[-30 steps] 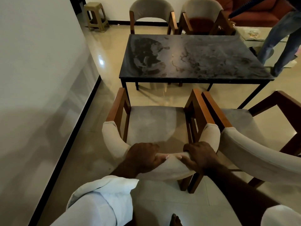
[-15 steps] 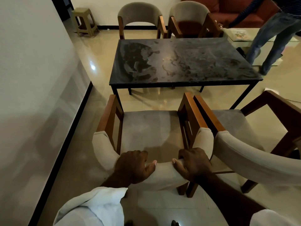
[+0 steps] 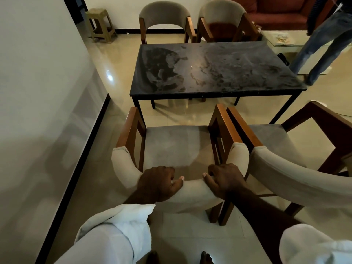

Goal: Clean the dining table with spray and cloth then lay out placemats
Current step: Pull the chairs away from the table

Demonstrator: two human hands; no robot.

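- Chair backrest [image 3: 192,189], padded and curved, is gripped from behind by both hands.
- Left hand [image 3: 158,184] and right hand [image 3: 224,180] curl their fingers over its top edge, thumbs pointing toward each other.
- Dining table [image 3: 215,69] stands beyond the seat, apart from it, its dark top streaked with pale smears.
- A second chair [image 3: 282,172] sits just beside on the right.

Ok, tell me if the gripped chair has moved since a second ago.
No. The left armrest of the chair ends just before the near-left leg of the table, as it did then; only the view shifted.
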